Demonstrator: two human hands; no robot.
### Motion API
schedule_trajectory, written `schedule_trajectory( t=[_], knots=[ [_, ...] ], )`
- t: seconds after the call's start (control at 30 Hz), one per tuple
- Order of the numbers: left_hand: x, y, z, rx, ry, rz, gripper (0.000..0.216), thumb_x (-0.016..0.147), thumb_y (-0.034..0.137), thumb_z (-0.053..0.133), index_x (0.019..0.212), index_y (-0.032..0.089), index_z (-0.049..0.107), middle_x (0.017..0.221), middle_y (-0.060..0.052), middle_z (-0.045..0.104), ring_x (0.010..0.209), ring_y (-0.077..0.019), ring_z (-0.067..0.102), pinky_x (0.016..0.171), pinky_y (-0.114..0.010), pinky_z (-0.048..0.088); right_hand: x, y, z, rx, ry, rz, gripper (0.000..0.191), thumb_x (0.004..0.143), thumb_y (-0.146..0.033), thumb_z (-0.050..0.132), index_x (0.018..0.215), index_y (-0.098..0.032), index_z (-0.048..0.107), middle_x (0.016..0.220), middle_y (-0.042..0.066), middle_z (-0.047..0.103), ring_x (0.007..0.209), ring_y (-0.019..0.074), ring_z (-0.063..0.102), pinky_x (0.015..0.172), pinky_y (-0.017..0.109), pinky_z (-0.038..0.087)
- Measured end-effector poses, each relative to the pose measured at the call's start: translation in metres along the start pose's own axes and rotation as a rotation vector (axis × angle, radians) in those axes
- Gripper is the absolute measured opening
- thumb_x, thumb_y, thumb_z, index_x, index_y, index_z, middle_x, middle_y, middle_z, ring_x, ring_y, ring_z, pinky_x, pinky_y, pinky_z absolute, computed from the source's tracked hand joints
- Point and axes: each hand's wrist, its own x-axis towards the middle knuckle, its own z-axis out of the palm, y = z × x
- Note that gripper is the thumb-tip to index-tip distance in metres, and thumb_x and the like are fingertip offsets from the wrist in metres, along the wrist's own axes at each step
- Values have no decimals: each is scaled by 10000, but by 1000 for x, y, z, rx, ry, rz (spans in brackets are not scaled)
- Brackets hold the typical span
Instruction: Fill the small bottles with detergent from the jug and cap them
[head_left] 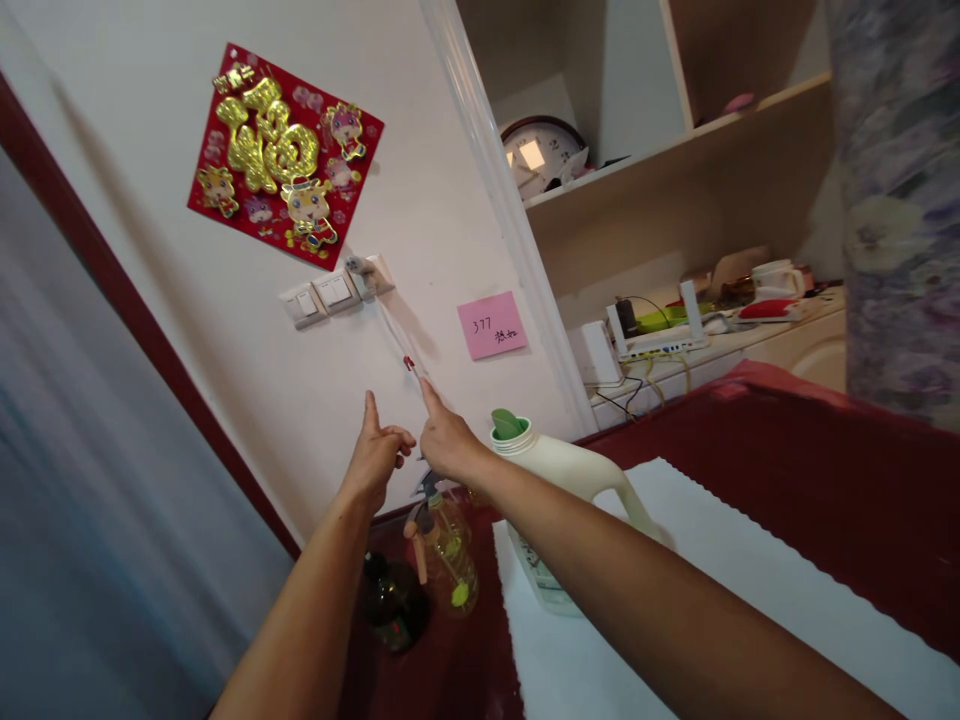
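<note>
Both my arms reach toward the white wall. My left hand point(377, 450) has its thumb raised and fingers curled in, holding nothing that I can see. My right hand point(442, 437) points upward with one finger near a thin white cable point(397, 340) with a small red mark, which hangs down from a plug in the wall socket point(367, 274). The other fingers of the right hand are folded. Whether the finger touches the cable is unclear.
White wall switches point(319, 297), a red and gold decoration point(281, 155) and a pink note point(491, 325) are on the wall. Below my hands stand a cream jug with a green cap point(570, 470), a spray bottle point(446, 550) and a dark bottle point(394, 600) on a red table with a white mat point(750, 580). Shelves at right hold a clock and a router.
</note>
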Motion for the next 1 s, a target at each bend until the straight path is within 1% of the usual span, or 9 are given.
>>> schedule_trajectory(
  t=[0.1, 0.2, 0.27, 0.37, 0.43, 0.57, 0.73, 0.87, 1.0],
  knots=[
    [-20, 4, -9, 2, 48, 26, 1099, 832, 219, 706, 1657, 248, -20, 1231, -100, 686, 1037, -175, 655, 883, -300, 502, -36, -7, -19, 68, -43, -119, 787, 948, -170, 538, 1656, -277, 212, 1207, 58, 697, 965, 187, 680, 896, 326, 550],
    [-53, -1, -23, 31, 118, 64, 963, 881, 400, 735, 1646, 331, 154, 1435, -94, 596, 1328, -233, 536, 1130, -404, 378, -80, -7, -50, 126, -65, -206, 666, 963, -275, 573, 1599, -271, 375, 1296, 62, 640, 919, 150, 654, 839, 284, 548],
    [-80, -11, -30, 52, 190, 62, 827, 884, 482, 730, 1592, 389, 314, 1444, -65, 601, 1340, -275, 535, 1175, -488, 339, -107, -1, -74, 150, -60, -203, 592, 972, -291, 558, 1553, -254, 448, 1245, 61, 643, 802, 123, 631, 761, 280, 547],
    [-122, -36, -31, 25, 296, 3, 683, 873, 536, 728, 1493, 431, 462, 1495, -40, 565, 1356, -334, 521, 1152, -569, 389, -136, 17, -108, 101, -39, -130, 449, 994, -384, 558, 1433, -290, 572, 1128, 22, 661, 692, 103, 602, 651, 269, 518],
    [-147, -56, -25, -36, 327, -45, 669, 876, 533, 728, 1481, 440, 459, 1554, -36, 506, 1397, -352, 490, 1147, -584, 410, -149, 32, -125, 66, -29, -72, 421, 1012, -431, 543, 1395, -267, 602, 1055, 22, 672, 757, 127, 625, 655, 264, 520],
    [-181, -89, -3, -47, 364, -120, 868, 806, 484, 809, 1542, 388, 358, 1615, -69, 432, 1492, -369, 383, 1234, -587, 291, -164, 53, -143, 17, 23, 40, 486, 998, -561, 564, 1384, -271, 616, 942, 10, 691, 694, 119, 616, 628, 242, 521],
    [-198, -118, 25, -56, 367, -274, 888, 803, 430, 815, 1549, 396, 333, 1692, -48, 312, 1531, -363, 328, 1217, -533, 347, -172, 58, -146, 34, 185, 47, 519, 915, -660, 627, 1256, -276, 703, 1006, 58, 737, 711, 166, 664, 530, 217, 555],
    [-191, -138, 31, 9, 317, -338, 954, 796, 458, 818, 1578, 302, 294, 1693, -119, 304, 1536, -380, 323, 1220, -489, 350, -174, 55, -150, 31, 256, 50, 479, 882, -682, 654, 1203, -334, 729, 1046, 58, 745, 844, 219, 721, 575, 221, 596],
    [-170, -149, 39, -6, 285, -325, 994, 789, 406, 823, 1595, 238, 265, 1672, -177, 329, 1513, -389, 371, 1205, -491, 379, -177, 53, -155, 16, 294, 71, 433, 892, -670, 653, 1198, -371, 722, 914, 51, 728, 620, 159, 640, 487, 218, 534]
  ],
)
